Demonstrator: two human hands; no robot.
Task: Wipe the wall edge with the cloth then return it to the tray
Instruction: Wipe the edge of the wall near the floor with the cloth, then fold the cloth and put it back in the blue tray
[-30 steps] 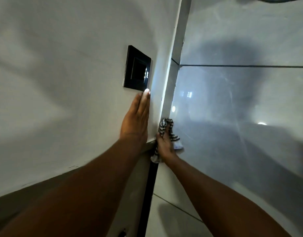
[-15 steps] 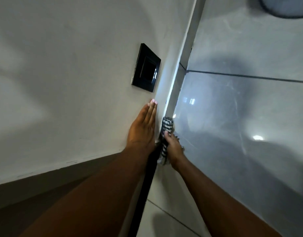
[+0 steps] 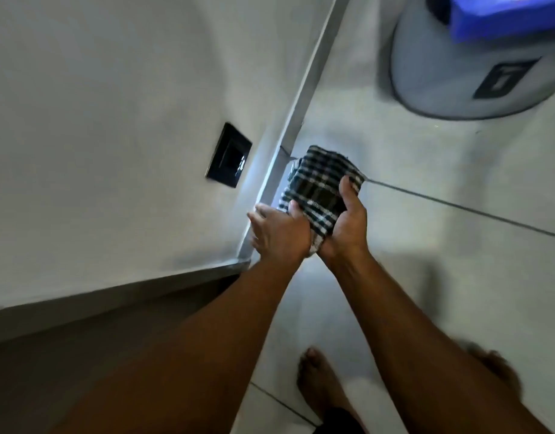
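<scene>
A dark green and white checked cloth [image 3: 320,186] is bunched between both hands, just right of the wall edge [image 3: 313,73], a pale metal strip running down the corner. My left hand [image 3: 279,233] grips the cloth's lower left part, its back toward me. My right hand [image 3: 348,220] holds the cloth from the right, thumb pressed on top. The cloth hangs off the wall over the tiled floor. A blue tray [image 3: 504,17] shows at the top right, resting on a grey round bin.
A black wall switch plate [image 3: 228,155] sits on the white wall left of the edge. The grey bin [image 3: 457,83] stands on the pale tiled floor at the upper right. My bare feet [image 3: 320,380] are on the tiles below. A dark skirting band [image 3: 113,292] runs along the wall base.
My left hand has left the wall and joined the right on the cloth. The cloth has come off the wall edge. The view has swung down, bringing the bin and blue tray into sight.
</scene>
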